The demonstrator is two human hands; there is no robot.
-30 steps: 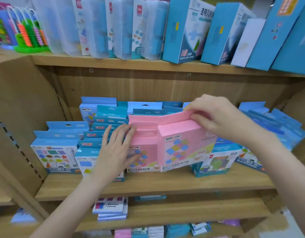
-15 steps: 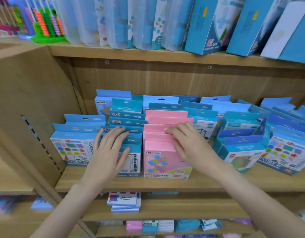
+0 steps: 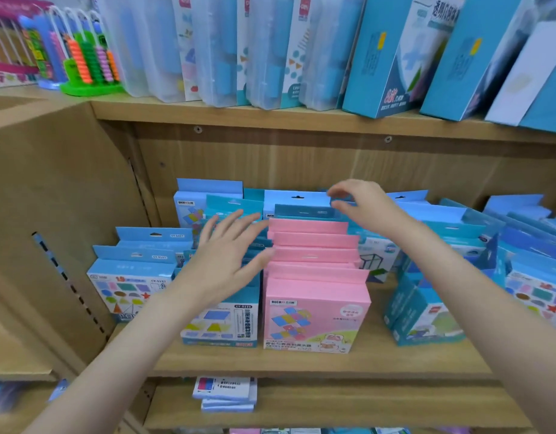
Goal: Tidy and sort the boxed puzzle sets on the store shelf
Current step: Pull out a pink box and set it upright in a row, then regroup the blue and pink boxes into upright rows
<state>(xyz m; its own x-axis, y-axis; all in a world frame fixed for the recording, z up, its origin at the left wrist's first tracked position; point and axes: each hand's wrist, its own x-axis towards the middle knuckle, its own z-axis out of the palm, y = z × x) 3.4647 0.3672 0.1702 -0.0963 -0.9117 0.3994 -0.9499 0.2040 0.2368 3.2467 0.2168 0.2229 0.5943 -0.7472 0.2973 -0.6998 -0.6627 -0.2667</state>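
both hands (image 3: pixel 229 261) hover over pink boxes (image 3: pixel 316 311).

The wooden shelf (image 3: pixel 301 360) carries upright rows of pink boxes (image 3: pixel 316 314) and blue boxes (image 3: pixel 220 324).

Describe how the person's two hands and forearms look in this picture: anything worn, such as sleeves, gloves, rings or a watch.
The left hand and the right hand are both bare, with no gloves. No ring, watch or bracelet shows on either. Both forearms are uncovered all the way to the frame's edge, so no sleeve is visible. Fingernails look short and unpainted, though slight blur limits detail.
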